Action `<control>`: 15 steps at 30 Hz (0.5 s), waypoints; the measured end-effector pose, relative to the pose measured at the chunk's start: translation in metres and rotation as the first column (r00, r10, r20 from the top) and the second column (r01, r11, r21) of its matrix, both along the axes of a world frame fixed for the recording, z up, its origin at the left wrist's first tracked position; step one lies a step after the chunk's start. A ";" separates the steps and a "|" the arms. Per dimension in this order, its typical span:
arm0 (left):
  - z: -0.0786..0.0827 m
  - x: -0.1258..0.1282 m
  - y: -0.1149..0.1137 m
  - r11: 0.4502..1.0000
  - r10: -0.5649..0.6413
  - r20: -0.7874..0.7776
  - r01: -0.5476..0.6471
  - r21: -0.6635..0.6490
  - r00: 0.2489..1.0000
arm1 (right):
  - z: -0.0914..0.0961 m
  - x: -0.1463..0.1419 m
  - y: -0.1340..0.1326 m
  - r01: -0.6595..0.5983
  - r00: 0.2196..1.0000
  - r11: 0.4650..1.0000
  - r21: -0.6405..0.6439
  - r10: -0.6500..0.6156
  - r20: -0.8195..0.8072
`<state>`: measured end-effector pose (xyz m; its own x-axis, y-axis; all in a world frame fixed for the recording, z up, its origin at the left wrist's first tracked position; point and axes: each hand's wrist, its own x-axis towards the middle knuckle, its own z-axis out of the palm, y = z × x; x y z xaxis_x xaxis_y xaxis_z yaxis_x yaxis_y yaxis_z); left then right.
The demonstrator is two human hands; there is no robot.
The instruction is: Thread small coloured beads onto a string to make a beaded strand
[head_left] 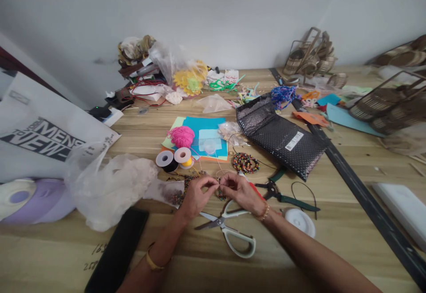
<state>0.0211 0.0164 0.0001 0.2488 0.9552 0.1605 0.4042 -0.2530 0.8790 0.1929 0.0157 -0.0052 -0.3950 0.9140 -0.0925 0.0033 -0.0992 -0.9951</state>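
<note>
My left hand (199,194) and my right hand (242,192) meet fingertip to fingertip above the table, both pinched on a thin pale cord (218,163). The cord seems to run back toward a clear spool (209,146) on blue paper. Dark multicoloured beads (192,180) lie behind my left hand, and some show under the fingertips. A coil of colourful strung beads (245,163) rests beyond my right hand. Below the hands, white-handled scissors (221,223) lie with their blades apart. Green-handled pliers (273,190) sit to the right.
Black (166,161) and yellow thread spools (183,156) stand by a pink yarn ball (181,137). A black bubble mailer (279,135) lies at right, a white spool (300,223) nearer. Left are a plastic bag (111,188) and a phone (118,248). Small baskets (311,55) stand behind.
</note>
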 end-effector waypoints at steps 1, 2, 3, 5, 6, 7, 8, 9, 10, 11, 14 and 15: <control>0.000 0.000 0.000 1.000 0.001 0.007 -0.001 -0.011 1.000 | 0.001 0.000 -0.001 0.006 1.000 1.000 0.024 -0.007 0.018; 0.001 0.000 0.000 1.000 0.001 0.013 0.000 -0.025 1.000 | 0.002 -0.001 -0.001 0.010 0.999 0.999 0.050 -0.012 0.035; 0.001 0.000 0.000 0.999 0.001 0.018 -0.001 -0.040 1.000 | 0.002 -0.001 -0.002 0.015 0.998 0.997 0.079 -0.019 0.051; 0.002 0.001 0.000 0.998 0.008 0.026 -0.006 -0.068 1.000 | 0.004 -0.001 -0.003 0.028 0.995 0.989 0.143 -0.042 0.092; 0.002 0.001 0.000 0.997 0.011 0.030 -0.009 -0.081 0.999 | 0.005 -0.001 -0.003 0.035 0.991 0.984 0.177 -0.056 0.118; 0.002 0.001 0.000 0.996 0.015 0.033 -0.012 -0.090 0.999 | 0.005 -0.001 -0.003 0.038 0.987 0.978 0.206 -0.069 0.143; 0.002 0.001 0.000 0.995 0.019 0.035 -0.015 -0.096 0.999 | 0.005 -0.001 -0.004 0.038 0.983 0.973 0.227 -0.077 0.164; 0.001 0.001 0.000 0.995 0.023 0.037 -0.019 -0.096 0.999 | 0.005 -0.001 -0.004 0.034 0.980 0.970 0.240 -0.079 0.182; 0.001 0.001 0.000 0.995 0.026 0.038 -0.022 -0.092 0.999 | 0.004 -0.001 -0.004 0.029 0.977 0.969 0.246 -0.079 0.196; 0.000 0.001 0.000 0.996 0.029 0.035 -0.026 -0.086 0.999 | 0.003 -0.001 -0.004 0.025 0.975 0.968 0.249 -0.078 0.206; -0.002 0.000 0.001 0.998 0.029 0.012 -0.028 -0.060 1.000 | 0.002 -0.001 -0.004 0.016 0.971 0.967 0.255 -0.076 0.228; -0.002 0.000 0.000 0.999 0.024 -0.001 -0.024 -0.048 1.000 | 0.001 -0.001 -0.005 0.014 0.970 0.966 0.258 -0.076 0.231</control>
